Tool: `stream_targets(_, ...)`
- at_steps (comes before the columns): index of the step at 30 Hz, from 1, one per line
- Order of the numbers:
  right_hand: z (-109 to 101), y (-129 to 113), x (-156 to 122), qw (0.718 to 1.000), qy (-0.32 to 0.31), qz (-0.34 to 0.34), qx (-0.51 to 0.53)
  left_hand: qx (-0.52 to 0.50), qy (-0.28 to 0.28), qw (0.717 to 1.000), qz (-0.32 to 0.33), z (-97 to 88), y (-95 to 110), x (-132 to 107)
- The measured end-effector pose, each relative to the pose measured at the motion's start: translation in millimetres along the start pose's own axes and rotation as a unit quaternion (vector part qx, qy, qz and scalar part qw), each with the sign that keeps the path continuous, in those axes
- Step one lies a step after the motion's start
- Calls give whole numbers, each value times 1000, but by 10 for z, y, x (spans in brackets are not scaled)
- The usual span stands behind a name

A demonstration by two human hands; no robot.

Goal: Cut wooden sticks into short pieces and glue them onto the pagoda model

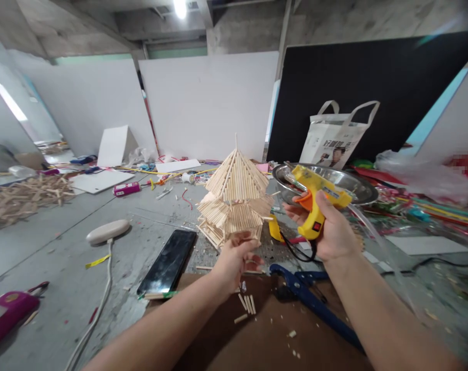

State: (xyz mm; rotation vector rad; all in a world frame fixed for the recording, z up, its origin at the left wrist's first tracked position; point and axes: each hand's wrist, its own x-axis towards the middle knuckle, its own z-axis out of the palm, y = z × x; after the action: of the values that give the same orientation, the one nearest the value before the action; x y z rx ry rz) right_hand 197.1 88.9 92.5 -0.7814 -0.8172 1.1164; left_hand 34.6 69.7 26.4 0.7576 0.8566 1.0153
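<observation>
A tiered pagoda model built of thin wooden sticks stands upright in the middle. My left hand is at the front of its base, fingers curled; whether they touch the model or pinch a small stick is hidden. My right hand is closed around the handle of a yellow hot glue gun, right of the model, its nozzle pointing up and left. Short cut sticks lie on the brown board below my left hand. Blue-handled cutters rest at the board's right side.
A black phone and a white power strip lie on the left. Behind the glue gun are a metal bowl and a white bag. A stick pile sits far left; plastic scraps cover the right.
</observation>
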Motion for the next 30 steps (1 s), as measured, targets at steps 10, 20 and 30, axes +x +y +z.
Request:
stream_targets(10,-5,-24,-66,999,2,-21,-39,-87,60,994,12,-66,47,87)
stream_targets(20,-5,-113,-113,994,10,-55,-90,-94,108,990,22,-180,133,211)
stream_targets(30,101,-248,-192,991,-20,-92,-92,-72,113,991,9,-383,323,331)
